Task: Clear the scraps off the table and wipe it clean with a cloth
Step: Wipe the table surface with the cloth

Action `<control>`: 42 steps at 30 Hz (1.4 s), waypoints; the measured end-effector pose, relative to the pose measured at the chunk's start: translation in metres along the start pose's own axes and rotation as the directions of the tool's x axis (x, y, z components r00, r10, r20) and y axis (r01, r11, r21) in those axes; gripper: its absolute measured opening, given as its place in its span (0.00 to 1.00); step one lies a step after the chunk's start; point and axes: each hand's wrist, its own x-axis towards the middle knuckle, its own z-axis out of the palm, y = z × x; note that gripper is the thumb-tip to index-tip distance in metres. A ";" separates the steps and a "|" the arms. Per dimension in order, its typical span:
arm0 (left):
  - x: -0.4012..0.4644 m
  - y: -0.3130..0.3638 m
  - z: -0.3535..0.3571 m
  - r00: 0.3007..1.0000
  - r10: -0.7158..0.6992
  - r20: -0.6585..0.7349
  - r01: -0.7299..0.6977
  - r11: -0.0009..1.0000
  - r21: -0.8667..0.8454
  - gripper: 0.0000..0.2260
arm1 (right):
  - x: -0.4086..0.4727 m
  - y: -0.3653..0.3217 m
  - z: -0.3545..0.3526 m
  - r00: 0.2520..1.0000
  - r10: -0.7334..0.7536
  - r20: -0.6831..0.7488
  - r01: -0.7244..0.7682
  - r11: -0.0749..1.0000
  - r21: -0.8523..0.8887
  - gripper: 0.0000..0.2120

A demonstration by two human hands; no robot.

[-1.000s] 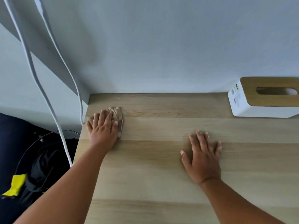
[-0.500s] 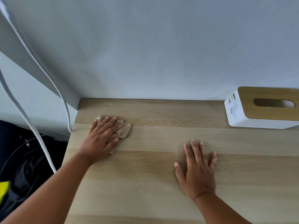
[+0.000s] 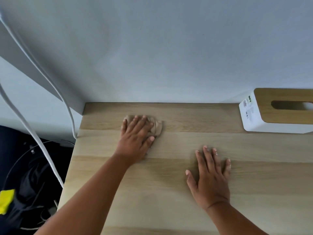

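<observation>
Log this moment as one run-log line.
phase: wiping | left hand: presses cloth on table | right hand: flat on table

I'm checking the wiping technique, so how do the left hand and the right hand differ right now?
The left hand presses the tan cloth; the right hand lies on the bare wooden table. The left hand is farther back, near the wall; the right hand is nearer the person. Both are flat, palm down, fingers straight.
</observation>
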 end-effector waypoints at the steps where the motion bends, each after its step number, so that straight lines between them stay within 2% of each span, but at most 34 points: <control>1: -0.016 -0.003 0.001 0.998 0.067 0.015 -0.067 0.998 0.001 0.27 | 0.000 0.000 0.000 1.000 0.001 0.000 -0.001 1.000 0.002 0.37; 3: -0.043 -0.023 -0.001 0.990 0.136 0.026 -0.136 0.991 -0.010 0.25 | 0.000 -0.001 -0.001 1.000 0.004 -0.001 -0.004 1.000 0.008 0.37; 4: -0.052 -0.038 -0.005 0.992 0.127 0.027 -0.126 0.992 -0.014 0.26 | 0.000 -0.002 -0.002 1.000 0.006 0.001 -0.006 1.000 0.011 0.37; 7: -0.053 -0.085 -0.024 0.996 -0.085 0.010 0.085 0.996 -0.015 0.30 | 0.000 -0.002 -0.001 1.000 0.003 0.015 -0.003 1.000 0.012 0.37; 9: -0.032 -0.102 -0.034 0.960 -0.278 -0.024 0.277 0.961 -0.014 0.30 | 0.001 -0.001 -0.002 1.000 0.003 0.024 -0.003 1.000 0.007 0.37; 11: -0.002 -0.096 -0.036 0.884 -0.460 -0.079 0.458 0.888 -0.048 0.27 | 0.002 -0.001 -0.002 0.999 0.013 0.029 -0.013 1.000 0.006 0.37; 13: 0.027 -0.072 -0.030 0.748 -0.658 -0.086 0.648 0.752 -0.117 0.26 | 0.001 -0.001 -0.003 0.999 0.012 0.034 -0.012 1.000 0.004 0.37; 14: 0.040 -0.057 -0.025 0.682 -0.727 -0.073 0.715 0.685 -0.143 0.27 | 0.000 -0.002 -0.003 0.999 0.011 0.035 -0.011 1.000 0.004 0.37; 15: 0.050 -0.039 -0.021 0.655 -0.753 -0.063 0.740 0.655 -0.153 0.28 | 0.000 -0.002 -0.003 0.999 0.009 0.036 -0.009 1.000 0.002 0.37; 16: 0.056 -0.022 -0.016 0.676 -0.735 -0.062 0.721 0.676 -0.150 0.28 | 0.000 -0.002 -0.003 0.999 0.008 0.038 -0.008 1.000 -0.002 0.37; 17: 0.059 -0.004 -0.011 0.734 -0.676 -0.067 0.664 0.734 -0.141 0.29 | 0.000 -0.002 -0.003 0.999 0.008 0.041 -0.008 1.000 -0.006 0.37; 19: 0.053 0.028 0.002 0.880 -0.471 -0.069 0.461 0.879 -0.119 0.28 | 0.000 -0.002 -0.005 0.999 0.016 0.050 -0.015 1.000 -0.011 0.37; 21: 0.029 0.049 0.014 0.974 -0.218 -0.064 0.213 0.974 -0.078 0.27 | 0.000 -0.002 -0.007 0.999 0.021 0.051 -0.020 1.000 -0.010 0.37; 23: -0.003 0.051 0.020 0.998 -0.042 -0.038 0.041 0.999 -0.034 0.26 | 0.000 -0.003 -0.008 0.999 0.018 0.036 -0.018 1.000 0.002 0.36; 25: -0.030 0.032 0.018 0.999 0.014 -0.029 -0.015 0.999 -0.028 0.25 | 0.000 -0.004 -0.009 0.999 0.017 0.035 -0.018 1.000 0.013 0.36; 28: -0.051 -0.015 0.003 0.996 -0.052 -0.073 0.049 0.998 -0.042 0.25 | 0.000 -0.003 -0.010 0.999 0.019 0.050 -0.020 1.000 0.010 0.37; 31: -0.042 -0.068 -0.015 0.951 -0.288 -0.115 0.283 0.957 -0.058 0.27 | 0.001 -0.003 -0.009 0.999 0.017 0.047 -0.018 1.000 0.018 0.37; 33: -0.020 -0.089 -0.021 0.869 -0.483 -0.103 0.478 0.875 -0.075 0.29 | 0.001 -0.003 -0.008 0.998 0.015 0.054 -0.016 1.000 0.016 0.37; 35: 0.011 -0.089 -0.021 0.754 -0.654 -0.067 0.646 0.756 -0.106 0.31 | 0.000 -0.001 -0.008 0.998 0.020 0.060 -0.021 1.000 0.012 0.37; 37: 0.040 -0.071 -0.017 0.643 -0.765 -0.015 0.758 0.640 -0.130 0.32 | -0.002 0.000 -0.007 0.998 0.024 0.057 -0.025 1.000 0.010 0.37; 38: 0.052 -0.057 -0.015 0.621 -0.784 0.008 0.777 0.614 -0.136 0.32 | -0.002 0.000 -0.006 0.998 0.023 0.052 -0.024 1.000 0.012 0.37; 40: 0.065 -0.027 -0.009 0.654 -0.756 0.006 0.750 0.648 -0.136 0.33 | -0.002 0.000 -0.005 0.999 0.019 0.038 -0.020 1.000 0.017 0.37; 42: 0.062 0.008 -0.001 0.761 -0.648 -0.022 0.642 0.758 -0.115 0.33 | -0.001 0.001 -0.004 0.999 0.016 0.034 -0.017 1.000 0.018 0.37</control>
